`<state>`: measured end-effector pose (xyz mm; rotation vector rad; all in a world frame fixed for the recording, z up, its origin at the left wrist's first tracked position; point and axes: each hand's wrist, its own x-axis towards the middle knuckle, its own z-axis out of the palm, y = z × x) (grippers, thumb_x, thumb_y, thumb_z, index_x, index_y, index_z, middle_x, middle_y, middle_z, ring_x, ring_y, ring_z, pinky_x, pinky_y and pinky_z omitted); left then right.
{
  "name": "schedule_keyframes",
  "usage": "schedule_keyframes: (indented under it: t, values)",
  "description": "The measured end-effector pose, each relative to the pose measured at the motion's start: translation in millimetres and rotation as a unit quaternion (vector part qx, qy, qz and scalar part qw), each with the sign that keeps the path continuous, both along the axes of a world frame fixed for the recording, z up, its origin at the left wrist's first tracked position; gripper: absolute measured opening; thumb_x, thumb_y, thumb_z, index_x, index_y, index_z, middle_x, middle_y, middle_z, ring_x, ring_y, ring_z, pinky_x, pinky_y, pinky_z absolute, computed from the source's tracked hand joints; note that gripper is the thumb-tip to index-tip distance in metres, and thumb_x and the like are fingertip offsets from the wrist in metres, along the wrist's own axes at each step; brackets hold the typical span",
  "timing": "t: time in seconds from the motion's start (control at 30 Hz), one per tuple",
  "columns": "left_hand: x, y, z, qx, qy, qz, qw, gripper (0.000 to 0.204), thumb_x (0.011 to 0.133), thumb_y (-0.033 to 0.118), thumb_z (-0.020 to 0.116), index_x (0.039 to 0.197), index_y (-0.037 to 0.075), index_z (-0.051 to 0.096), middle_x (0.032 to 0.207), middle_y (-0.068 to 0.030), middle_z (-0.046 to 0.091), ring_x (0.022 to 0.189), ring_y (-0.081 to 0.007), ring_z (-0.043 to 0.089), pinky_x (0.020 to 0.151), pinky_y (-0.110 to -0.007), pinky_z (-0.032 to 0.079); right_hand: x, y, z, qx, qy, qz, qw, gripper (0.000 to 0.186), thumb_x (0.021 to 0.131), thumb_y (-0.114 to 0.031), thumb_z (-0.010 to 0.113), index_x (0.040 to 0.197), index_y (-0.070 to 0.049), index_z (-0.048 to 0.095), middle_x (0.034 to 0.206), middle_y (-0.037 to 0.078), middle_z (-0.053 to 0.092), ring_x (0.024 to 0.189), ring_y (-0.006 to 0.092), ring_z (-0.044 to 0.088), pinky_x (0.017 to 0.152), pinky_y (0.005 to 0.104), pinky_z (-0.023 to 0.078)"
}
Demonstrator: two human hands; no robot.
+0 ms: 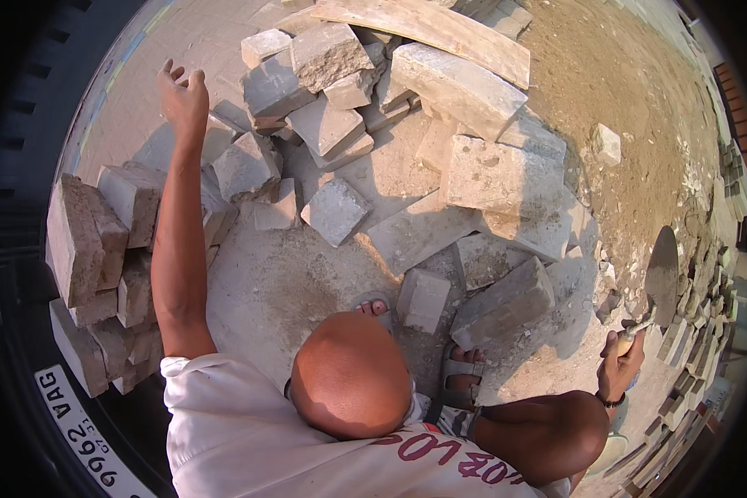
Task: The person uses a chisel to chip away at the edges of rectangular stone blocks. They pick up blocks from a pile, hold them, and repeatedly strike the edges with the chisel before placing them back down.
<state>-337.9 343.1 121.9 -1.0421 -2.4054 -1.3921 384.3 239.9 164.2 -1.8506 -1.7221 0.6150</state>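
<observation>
- Knee (353,378), bare, nearest in the head view; beside it, the white shirt (249,423) bears dark red lettering (452,454).
- Left hand (187,98): fingers loosely bent, apparently holding nothing, arm outstretched beside the blocks (328,127), perhaps for balance.
- Right hand (620,367): fingers wrapped round the trowel (661,270) at far right, blade outward, probably clear of the leg (548,432).
- White plate (87,440), lower left: black characters.
</observation>
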Motion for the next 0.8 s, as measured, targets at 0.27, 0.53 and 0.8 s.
schedule_keyframes:
  t: [0.27, 0.53, 0.8]
  values:
    - [261, -139, -78, -0.260, -0.018, -0.538, 0.801, 0.071, 0.082, 0.017, 0.075, 0.143, 0.005, 0.043, 0.140, -0.0252, 0.042, 0.129, -0.0421, 0.043, 0.109, -0.047, 0.038, 36, -38, -31, -0.010, 0.058, -0.036, 0.998, 0.032, 0.095, -0.022, 0.066, 0.113, 0.003, 0.055, 0.068, 0.001, 0.054, 0.058, 0.0087, 0.050, 0.053, 0.0251, 0.040]
    - [319, -182, -110, -0.353, 0.122, -0.664, 0.648, 0.097, 0.067, 0.034, 0.086, 0.150, 0.015, 0.038, 0.156, -0.0295, 0.021, 0.142, -0.0560, 0.020, 0.114, -0.060, 0.026, 61, -53, -61, -0.029, 0.113, -0.072, 0.991, 0.030, 0.095, -0.022, 0.066, 0.112, 0.000, 0.056, 0.069, -0.001, 0.054, 0.057, 0.0068, 0.050, 0.052, 0.0233, 0.039]
    - [351, -154, -103, -0.441, 0.133, -0.615, 0.640, 0.101, 0.063, 0.026, 0.086, 0.150, 0.015, 0.036, 0.147, -0.0301, 0.029, 0.132, -0.0511, 0.033, 0.111, -0.057, 0.032, 53, -48, -90, -0.060, 0.049, -0.018, 0.997, 0.027, 0.094, -0.022, 0.066, 0.108, -0.001, 0.057, 0.067, 0.003, 0.056, 0.058, 0.0112, 0.054, 0.054, 0.0268, 0.041]
